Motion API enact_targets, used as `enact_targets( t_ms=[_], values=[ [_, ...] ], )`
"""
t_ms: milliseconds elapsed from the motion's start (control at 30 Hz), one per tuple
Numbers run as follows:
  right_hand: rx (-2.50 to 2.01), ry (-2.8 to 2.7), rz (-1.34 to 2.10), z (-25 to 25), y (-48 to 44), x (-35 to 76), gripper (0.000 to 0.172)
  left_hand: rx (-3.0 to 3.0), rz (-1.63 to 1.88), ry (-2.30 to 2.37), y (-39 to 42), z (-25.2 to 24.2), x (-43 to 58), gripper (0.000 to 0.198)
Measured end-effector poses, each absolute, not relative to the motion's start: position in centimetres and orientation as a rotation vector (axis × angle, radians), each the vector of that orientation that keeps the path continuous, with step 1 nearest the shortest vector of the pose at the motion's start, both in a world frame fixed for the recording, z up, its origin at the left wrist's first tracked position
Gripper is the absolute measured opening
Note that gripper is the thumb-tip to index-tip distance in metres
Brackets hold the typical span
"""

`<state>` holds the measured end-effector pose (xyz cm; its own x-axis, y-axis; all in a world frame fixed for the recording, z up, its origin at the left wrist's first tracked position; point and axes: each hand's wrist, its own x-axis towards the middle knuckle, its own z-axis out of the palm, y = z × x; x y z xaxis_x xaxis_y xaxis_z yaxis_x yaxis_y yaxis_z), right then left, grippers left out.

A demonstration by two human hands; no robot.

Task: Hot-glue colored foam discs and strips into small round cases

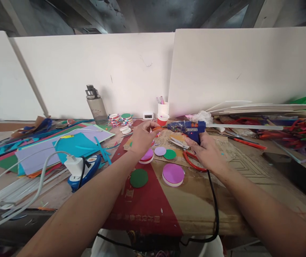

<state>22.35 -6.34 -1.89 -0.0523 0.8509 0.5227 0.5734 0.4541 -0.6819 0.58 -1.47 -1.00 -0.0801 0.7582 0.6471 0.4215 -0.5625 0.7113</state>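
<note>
My right hand (205, 149) grips a blue hot glue gun (194, 135), its nozzle pointing left and a long white glue stick (249, 126) sticking out behind. Close to the nozzle, my left hand (143, 135) pinches a thin orange strip (158, 128); whether strip and nozzle touch is unclear. Beneath my hands lie scissors (195, 163) with red handles, a lilac paper circle (160, 151) and a small green circle (169, 154). A purple-topped round disc (173, 173) and a dark green circle (139, 178) are nearer to me. Another purple-topped disc (147, 155) sits partly behind my left wrist.
Coloured paper sheets (37, 153) and a blue power strip (95, 165) with white plugs are at left. Behind stand a bottle (97, 107), small clock (148, 116) and paper cups (163, 117). A dark phone-like slab (294, 173) and pipe cleaners (302, 137) lie right.
</note>
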Motion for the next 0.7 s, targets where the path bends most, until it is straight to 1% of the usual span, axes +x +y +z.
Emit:
enact_targets(
  t_ms=[133,300,467,633,700],
  values=[
    [-1.324,-1.71,0.316,-1.2,-6.8,22.5,0.035,1.864,1.725,1.23,-0.9,-1.3,0.2,0.013],
    [-1.272,-1.696,0.315,-1.0,-6.9,22.4,0.036,1.813,1.744,1.169,-0.7,-1.2,0.0,0.016],
    [-1.224,-1.701,0.314,-1.4,-6.8,22.4,0.038,1.799,1.693,1.213,-1.3,-0.7,0.4,0.014],
    [-1.206,-1.711,0.306,-1.4,-7.0,22.3,0.028,1.794,1.628,1.181,-1.7,-0.6,0.8,0.014],
    [-1.195,-1.716,0.312,-1.4,-7.0,22.2,0.027,1.794,1.614,1.171,-1.6,-0.7,0.9,0.014]
  ],
)
